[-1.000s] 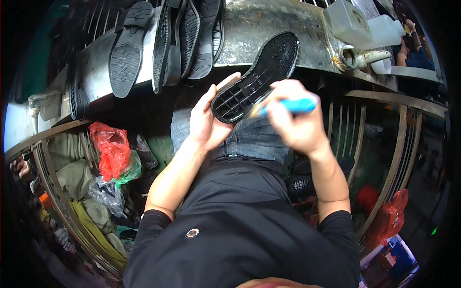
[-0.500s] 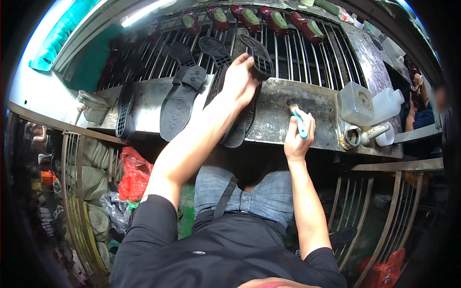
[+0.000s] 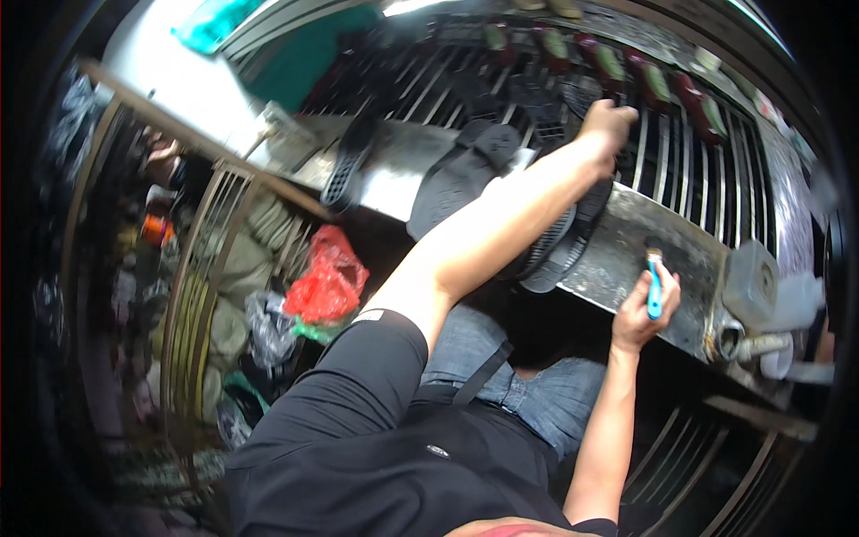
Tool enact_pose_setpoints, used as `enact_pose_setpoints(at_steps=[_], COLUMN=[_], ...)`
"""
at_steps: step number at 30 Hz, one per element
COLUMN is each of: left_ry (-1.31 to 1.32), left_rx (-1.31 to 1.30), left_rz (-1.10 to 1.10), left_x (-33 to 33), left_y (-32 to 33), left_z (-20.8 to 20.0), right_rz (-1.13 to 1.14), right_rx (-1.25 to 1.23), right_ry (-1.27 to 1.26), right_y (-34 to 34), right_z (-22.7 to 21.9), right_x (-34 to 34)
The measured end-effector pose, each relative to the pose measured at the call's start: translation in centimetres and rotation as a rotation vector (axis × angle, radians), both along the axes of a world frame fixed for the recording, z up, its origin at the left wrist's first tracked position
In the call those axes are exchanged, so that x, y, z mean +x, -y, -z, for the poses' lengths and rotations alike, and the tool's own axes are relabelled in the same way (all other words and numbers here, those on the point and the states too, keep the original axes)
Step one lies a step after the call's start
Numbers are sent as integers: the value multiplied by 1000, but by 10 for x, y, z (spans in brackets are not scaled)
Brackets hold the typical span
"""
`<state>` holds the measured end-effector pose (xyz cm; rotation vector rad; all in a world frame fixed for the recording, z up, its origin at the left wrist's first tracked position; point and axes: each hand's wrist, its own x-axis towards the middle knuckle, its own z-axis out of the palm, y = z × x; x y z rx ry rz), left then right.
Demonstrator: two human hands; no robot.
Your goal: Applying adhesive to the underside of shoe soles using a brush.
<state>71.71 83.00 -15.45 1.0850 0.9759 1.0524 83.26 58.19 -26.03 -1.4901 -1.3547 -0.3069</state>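
Observation:
My left hand (image 3: 610,130) reaches over the metal-bar rack, smeared by motion, its fingers unclear. Right beside it a black shoe sole (image 3: 580,92) lies on the bars; whether the hand still touches it I cannot tell. My right hand (image 3: 640,315), closed around the blue handle of a small brush (image 3: 656,291), is at the front edge of the metal ledge, with the bristles pointing away from me. Under my left forearm, black soles (image 3: 565,259) are partly hidden. To the left lie dark strapped sandal pieces (image 3: 456,174) and another sole (image 3: 347,166).
Dark red shoes (image 3: 599,63) stand in a row at the rack's far side. More black soles (image 3: 535,107) lie on the bars. At the ledge's right end are a translucent plastic container (image 3: 750,285) and a stained pot (image 3: 727,340). A red plastic bag (image 3: 327,277) hangs low left.
The whole view has turned and shifted. The sole that was in my left hand now appears on the bars, and the hand has moved to its right side. The brush stays in my right hand.

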Motion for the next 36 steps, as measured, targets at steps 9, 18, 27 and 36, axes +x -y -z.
enact_pose_setpoints(at_steps=[9, 18, 27, 36], left_ry=[-979, -924, -845, 302], left_rx=[555, 817, 667, 75], left_rz=[39, -529, -88, 82], left_x=[-188, -252, -190, -201], left_y=[160, 156, 193, 229], left_z=[41, 33, 60, 20], right_rz=[-5, -18, 16, -64], right_rx=[-32, -82, -79, -39], right_ry=[-9, -99, 3, -256], right_y=[0, -10, -6, 30], right_z=[2, 15, 9, 2], right_x=[0, -10, -10, 14])
